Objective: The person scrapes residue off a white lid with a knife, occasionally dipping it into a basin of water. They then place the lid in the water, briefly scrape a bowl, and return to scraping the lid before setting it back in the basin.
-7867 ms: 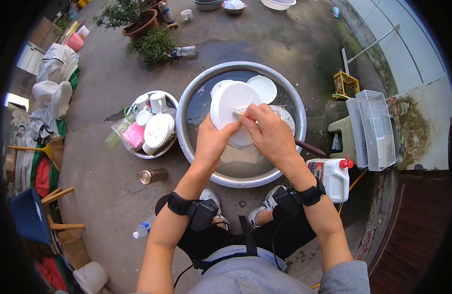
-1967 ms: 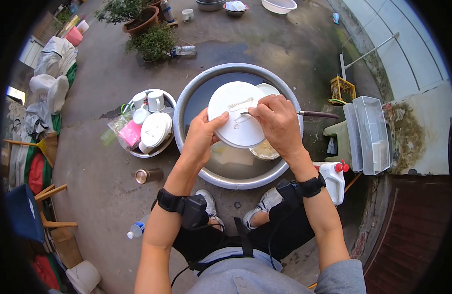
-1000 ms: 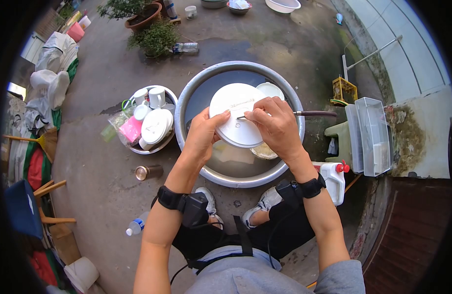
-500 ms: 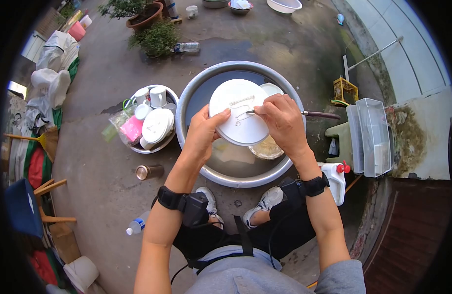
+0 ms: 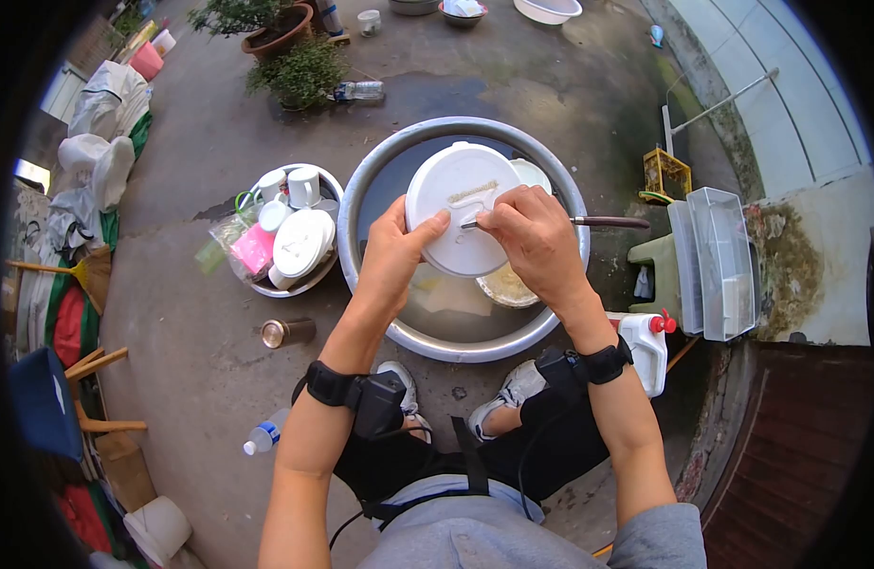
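While the left hand (image 5: 396, 248) pinches the edge of a round white plastic lid (image 5: 439, 188) above the large round silver metal basin (image 5: 465, 353), the right hand (image 5: 535, 230) closes its fingers around a slim metal tool with a dark brown handle (image 5: 610, 222), its tip beside the lid's raised loop. Good work here probably means bracing the lid firmly and using short strokes, angled away from the left thumb. The handle reaches past the basin's right rim; a silver metal bowl of crockery (image 5: 290, 292) crowds its left, while concrete floor (image 5: 541, 76) opens beyond.
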